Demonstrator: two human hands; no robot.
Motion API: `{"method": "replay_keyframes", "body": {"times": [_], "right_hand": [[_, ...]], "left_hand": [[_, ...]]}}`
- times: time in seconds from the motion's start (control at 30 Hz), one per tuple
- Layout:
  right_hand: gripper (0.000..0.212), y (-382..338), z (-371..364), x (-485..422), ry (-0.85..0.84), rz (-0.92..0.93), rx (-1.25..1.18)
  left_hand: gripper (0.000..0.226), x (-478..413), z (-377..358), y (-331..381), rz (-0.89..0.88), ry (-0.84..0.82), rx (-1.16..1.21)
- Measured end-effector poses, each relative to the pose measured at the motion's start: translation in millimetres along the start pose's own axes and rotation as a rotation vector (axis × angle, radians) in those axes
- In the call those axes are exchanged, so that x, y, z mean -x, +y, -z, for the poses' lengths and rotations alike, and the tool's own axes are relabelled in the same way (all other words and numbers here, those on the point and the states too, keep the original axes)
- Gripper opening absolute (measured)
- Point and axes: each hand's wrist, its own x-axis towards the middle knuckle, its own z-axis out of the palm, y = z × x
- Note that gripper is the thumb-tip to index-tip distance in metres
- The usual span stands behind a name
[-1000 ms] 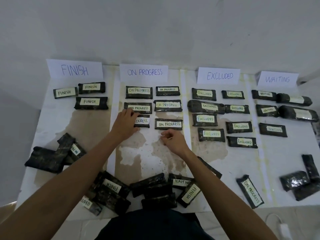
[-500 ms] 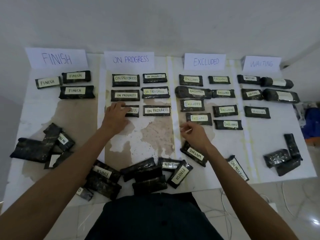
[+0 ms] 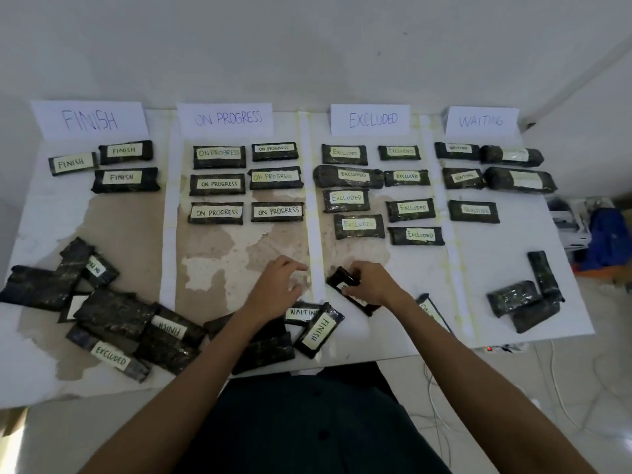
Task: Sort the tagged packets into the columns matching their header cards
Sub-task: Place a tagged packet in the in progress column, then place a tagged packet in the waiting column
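- While my right hand (image 3: 367,283) closes on a dark packet (image 3: 342,280), I judge the step in hand to be the pick-up of the next unsorted piece. Rows already sit under all four header cards (image 3: 371,119), and a heap (image 3: 113,313) lies unsorted at the near left corner of the tabletop (image 3: 478,268).
- Head view, fingers: the right fingers (image 3: 352,273) are curled over the packet's top and pinch it against the thumb. My left hand (image 3: 277,289) has its fingers loosely bent and holds nothing.
- Head view, place: the packet lies toward the near edge, at the foot of the column under the EXCLUDED card, just beside the white divider strip (image 3: 313,234). The left hand is on the other side of that strip, close above a WAITING packet (image 3: 302,313) and a FINISH packet (image 3: 319,331).
- Next move, as I judge it: lift the packet and turn it until the tag shows. Then carry it to the column whose card matches and set it down in line with the rows. I cannot read the tag now, so the column is undecided.
- Look of the packet: an oblong in dark, glossy wrap, lying slantwise. Only a sliver of its pale tag shows between my fingers. The shiny wrap may be slippery, so I would grip it firmly.
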Motion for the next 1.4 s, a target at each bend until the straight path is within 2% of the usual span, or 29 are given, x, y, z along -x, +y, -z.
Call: {"method": "replay_keyframes", "body": {"times": [0.07,0.13,0.23,0.33,0.37,0.43,0.5,0.6,0.67,0.77,0.9,1.07,1.23,1.4], "right_hand": [[0.027,7,11,2,0.063,-0.012,-0.141],[0.033,14,23,7,0.122,-0.071,-0.438],[0.036,25,42,20,0.114,-0.140,-0.876],[0.034,43,51,31,0.096,-0.127,-0.967],[0.040,50,55,33,0.106,-0.126,-0.938],[0.060,67,64,36,0.216,-0.068,-0.719],[0.076,85,81,41,0.331,0.132,-0.388],[0.076,114,107,44,0.347,0.463,0.192],[0.067,133,121,43,0.328,0.540,0.406],[0.059,162,139,39,0.326,0.509,0.482],[0.061,204,168,35,0.309,0.445,0.489],[0.058,265,222,23,0.378,0.266,0.509],[0.051,316,269,-9,0.372,0.096,0.529],[0.047,347,291,-50,0.345,0.059,0.517]], "left_hand": [[0.034,-2,-12,22,0.060,-0.005,0.112],[0.036,-5,-24,45,0.146,-0.046,0.207],[0.030,-12,-45,74,0.252,-0.111,0.353],[0.022,-23,-64,98,0.298,-0.062,0.421],[0.023,-27,-69,105,0.304,-0.048,0.424],[0.026,-36,-76,119,0.291,-0.033,0.394],[0.029,-46,-85,131,0.247,-0.036,0.315],[0.030,-65,-100,150,0.185,-0.048,0.227],[0.029,-79,-112,166,0.157,-0.064,0.213],[0.029,-103,-132,189,0.122,-0.089,0.194],[0.032,-133,-161,223,0.126,-0.075,0.261],[0.038,-170,-193,258,0.088,-0.081,0.243],[0.039,-208,-223,273,-0.042,-0.073,0.045],[0.043,-248,-250,278,-0.177,-0.068,-0.305]]}}
